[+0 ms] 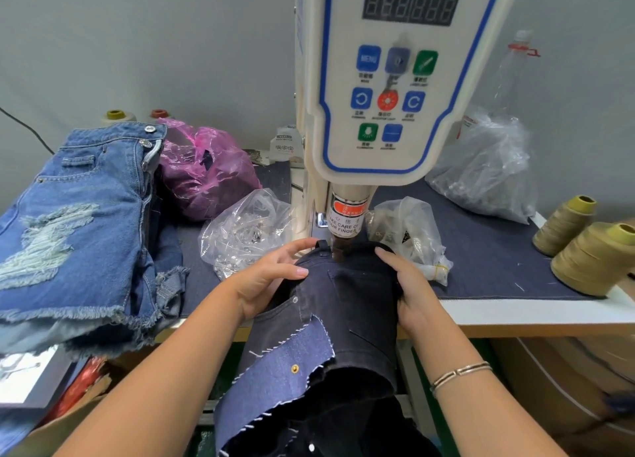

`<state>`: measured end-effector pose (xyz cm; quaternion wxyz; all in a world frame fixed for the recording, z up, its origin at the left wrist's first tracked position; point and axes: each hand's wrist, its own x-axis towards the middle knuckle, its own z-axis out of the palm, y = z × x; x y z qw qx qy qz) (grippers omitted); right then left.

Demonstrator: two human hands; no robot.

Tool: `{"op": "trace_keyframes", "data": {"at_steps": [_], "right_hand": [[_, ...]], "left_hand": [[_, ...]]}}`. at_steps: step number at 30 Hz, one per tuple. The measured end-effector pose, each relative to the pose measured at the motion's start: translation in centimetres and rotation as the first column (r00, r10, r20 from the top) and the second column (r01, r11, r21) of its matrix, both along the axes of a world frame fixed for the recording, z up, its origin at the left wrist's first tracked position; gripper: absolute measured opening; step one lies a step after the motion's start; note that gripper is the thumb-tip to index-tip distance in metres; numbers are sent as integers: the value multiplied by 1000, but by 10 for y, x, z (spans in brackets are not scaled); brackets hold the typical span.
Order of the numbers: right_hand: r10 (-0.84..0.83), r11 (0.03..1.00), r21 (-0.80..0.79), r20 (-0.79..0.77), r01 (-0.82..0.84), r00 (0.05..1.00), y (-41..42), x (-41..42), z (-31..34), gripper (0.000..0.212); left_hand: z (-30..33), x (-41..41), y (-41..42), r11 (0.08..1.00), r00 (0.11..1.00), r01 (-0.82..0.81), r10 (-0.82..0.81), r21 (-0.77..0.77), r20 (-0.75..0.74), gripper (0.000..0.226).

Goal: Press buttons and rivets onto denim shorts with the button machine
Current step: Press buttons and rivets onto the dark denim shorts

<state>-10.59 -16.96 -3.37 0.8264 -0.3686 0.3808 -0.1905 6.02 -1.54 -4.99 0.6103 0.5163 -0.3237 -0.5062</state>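
Dark denim shorts (347,305), waistband away under press head (342,247) of button machine (388,78); gripped by left hand (271,278) & right hand (409,284) at sides.

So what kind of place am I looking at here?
Most likely a garment workshop's button station: a button machine with a finger-warning label, dark denim shorts under its press head, finished blue shorts stacked, and thread cones.
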Motion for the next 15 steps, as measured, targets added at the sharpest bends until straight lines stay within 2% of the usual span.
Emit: {"op": "trace_keyframes", "data": {"at_steps": [8,10,12,15], "right_hand": [[78,997,-15,-3,-78,997,-3,-2,1,30],[181,983,-23,78,-180,980,-4,-7,2,37],[357,933,-115,156,-342,921,-6,-18,4,53],[586,783,-277,31,-556,810,-10,-34,3,76]], "left_hand": [[2,0,0,1000,1000,24,-24,-11,-13,61],[3,0,1,999,1000,21,-21,-33,-14,61],[4,1,-1,998,998,-42,39,-45,-58,63],[4,1,-4,986,973,-163,154,-37,-172,62]]}}
